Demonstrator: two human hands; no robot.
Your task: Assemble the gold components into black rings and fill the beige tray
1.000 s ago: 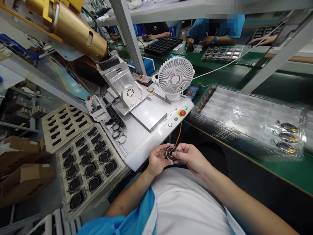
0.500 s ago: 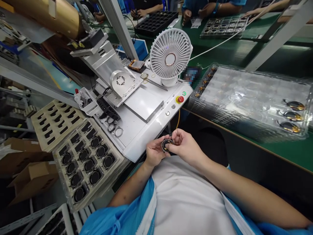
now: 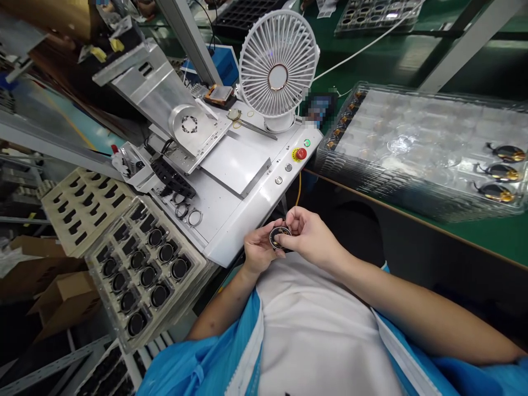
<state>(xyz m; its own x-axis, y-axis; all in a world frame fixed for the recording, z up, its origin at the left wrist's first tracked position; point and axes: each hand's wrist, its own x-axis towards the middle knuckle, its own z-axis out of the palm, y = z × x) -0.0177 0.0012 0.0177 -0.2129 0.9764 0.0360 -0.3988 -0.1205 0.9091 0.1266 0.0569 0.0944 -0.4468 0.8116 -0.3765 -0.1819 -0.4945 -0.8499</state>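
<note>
In the head view, the left hand (image 3: 259, 250) is clamped on the edge of a round black part (image 3: 280, 230), between the person's shirt (image 3: 313, 313) and a white machine base (image 3: 235, 234). The right hand (image 3: 312, 237) lays its thumb across the part's face, fingers curled; whether it grips, I cannot tell. A tray (image 3: 175, 290) of dark discs lies leftward.

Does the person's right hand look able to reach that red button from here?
Probably yes: the red button sits on the white machine's front edge, beyond the right hand, and nothing visible blocks the way. That hand is touching the round part, though.
</note>
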